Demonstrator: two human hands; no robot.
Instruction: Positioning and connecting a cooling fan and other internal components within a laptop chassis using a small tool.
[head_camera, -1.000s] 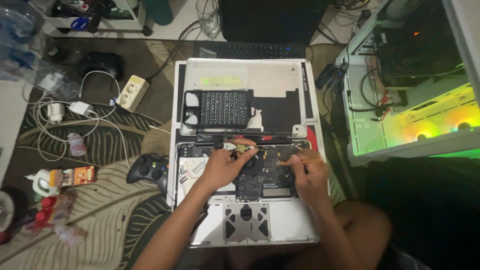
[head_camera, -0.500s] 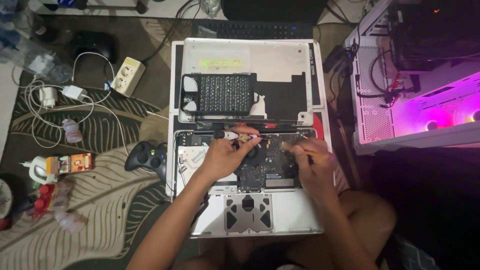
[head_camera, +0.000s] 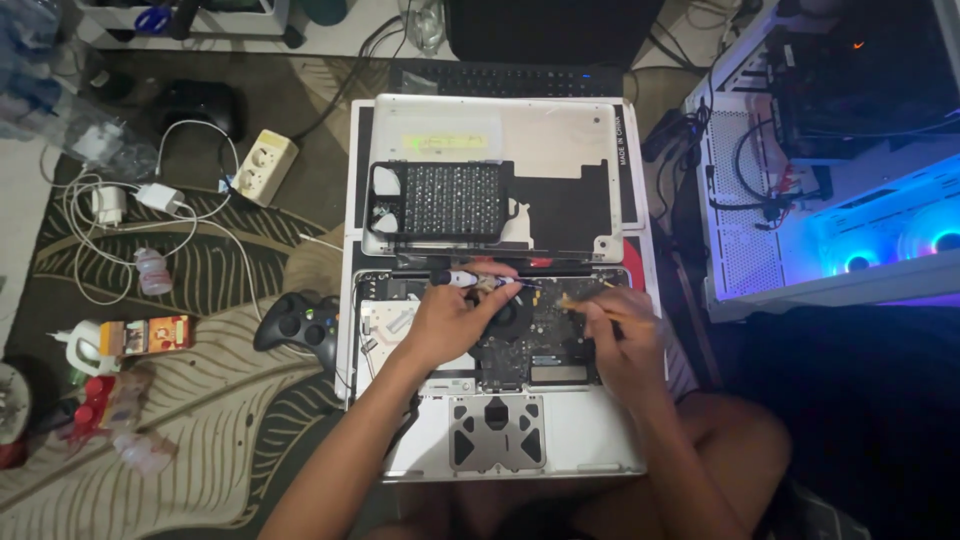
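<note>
Person is sitting on the patterned rug (head_camera: 200, 420) over an opened laptop (head_camera: 500, 440), its insides facing up; left hand (head_camera: 452, 318) is grasping a small screwdriver (head_camera: 455, 278), fingers wrapped round the handle, tip pointing right toward the middle of the board; right hand (head_camera: 622, 335) is pinching a thin tool (head_camera: 578, 300) I cannot identify, its tip touching the circuit board (head_camera: 545, 345) near the laptop's right edge; both hands are working inside the upper half of the open base, close together but not touching; black fan (head_camera: 505, 318) is sitting between them; trackpad underside (head_camera: 497, 435) is lying near the laptop's front edge, below the hands; removed bottom cover (head_camera: 555, 140) is lying just behind the laptop, at its back edge; a black tray of screwdriver bits (head_camera: 440, 200) is resting on that cover, on its left side; black game controller (head_camera: 298, 325) is lying on the rug just beside the laptop's left edge; white power strip (head_camera: 262, 166) and white charger with cable (head_camera: 150, 200) are lying further left on the rug; lit computer case (head_camera: 850, 230) is glowing blue off the laptop's right side; black keyboard (head_camera: 510, 78) is lying beyond the cover.
</note>
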